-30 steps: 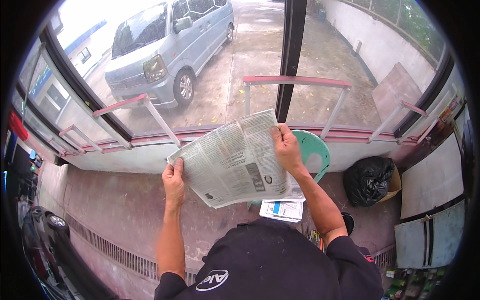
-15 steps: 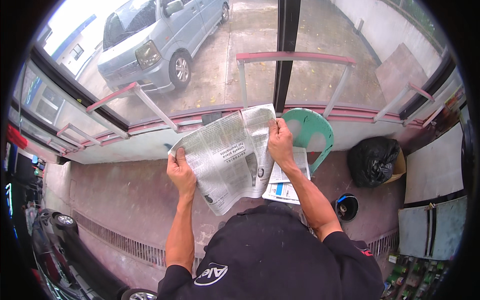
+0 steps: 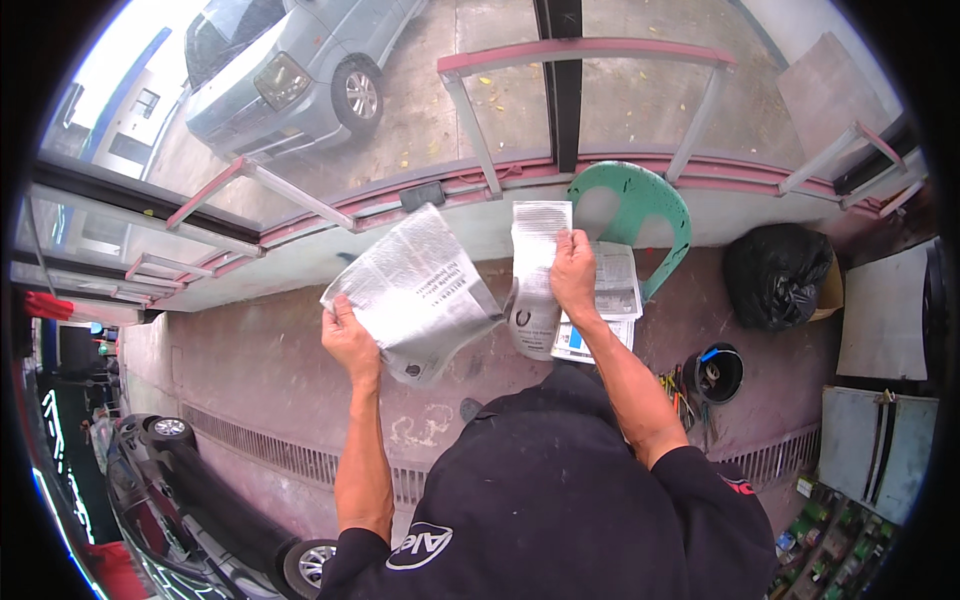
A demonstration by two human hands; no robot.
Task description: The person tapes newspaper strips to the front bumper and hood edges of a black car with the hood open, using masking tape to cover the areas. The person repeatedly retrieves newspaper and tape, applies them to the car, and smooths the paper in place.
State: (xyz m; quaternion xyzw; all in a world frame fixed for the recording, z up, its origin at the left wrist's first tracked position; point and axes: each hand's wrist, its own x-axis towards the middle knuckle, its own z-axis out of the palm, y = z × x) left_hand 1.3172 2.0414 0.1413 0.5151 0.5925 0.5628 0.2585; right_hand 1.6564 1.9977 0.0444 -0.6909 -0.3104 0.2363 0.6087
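Note:
My left hand (image 3: 350,340) grips a large piece of newspaper (image 3: 415,290) by its lower left edge, thumb on top. In my right hand (image 3: 573,272) is a narrower newspaper strip (image 3: 535,295), pinched at its upper right side. A gap shows between the two pieces over most of their length; near the bottom their edges come close, and I cannot tell if they still touch. Beside my right hand, more folded newspapers (image 3: 617,282) lie in a stack, partly hidden by my right forearm.
A green plastic chair (image 3: 672,215) stands by the window wall. To its right are a black garbage bag (image 3: 780,275) in a carton and a black bucket (image 3: 735,378). Hand tools (image 3: 676,398) lie near the bucket. A floor grate (image 3: 270,455) runs behind me; a van (image 3: 310,85) is parked outside.
The single newspaper sheet has been torn lengthwise into two pieces. My hands have moved slightly apart, each with its own piece, and the view has shifted.

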